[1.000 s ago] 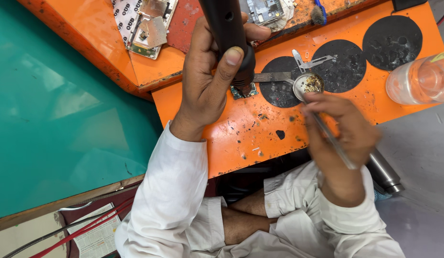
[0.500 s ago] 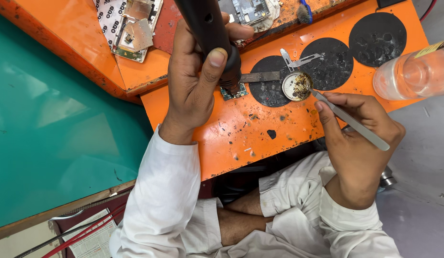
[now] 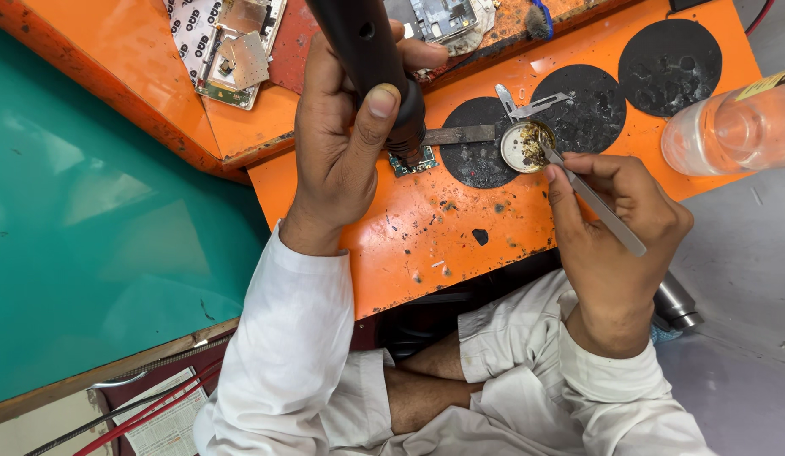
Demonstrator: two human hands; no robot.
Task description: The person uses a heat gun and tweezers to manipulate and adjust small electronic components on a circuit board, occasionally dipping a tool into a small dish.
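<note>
1. The left hand [image 3: 342, 160] is closed around a black tool handle [image 3: 367, 59], thumb pressed flat on its front. The handle stands nearly upright over the orange table [image 3: 426, 245].
2. The tool's lower end sits just above a small green circuit board [image 3: 413, 162], which lies on the table at the left edge of a black round pad [image 3: 477, 156].
3. The right hand [image 3: 616, 219] pinches metal tweezers [image 3: 595, 203] between thumb and fingers. The tweezers run diagonally, up and to the left.
4. The tweezer tips reach into a small round tin [image 3: 526, 145] holding brownish paste. The tin rests between two black pads.
5. A flat metal strip [image 3: 460, 134] lies from the board toward the tin. A second pair of tweezers [image 3: 527, 105] lies just above the tin.
6. Two further black pads [image 3: 671, 63] sit to the right on the table.
7. A clear bottle [image 3: 730, 127] lies at the right edge.
8. An opened phone body [image 3: 236, 51] with exposed metal plates rests on the raised orange ledge at upper left.
9. A teal surface [image 3: 88, 228] fills the left side.
10. Both arms wear white sleeves [image 3: 282, 338].
</note>
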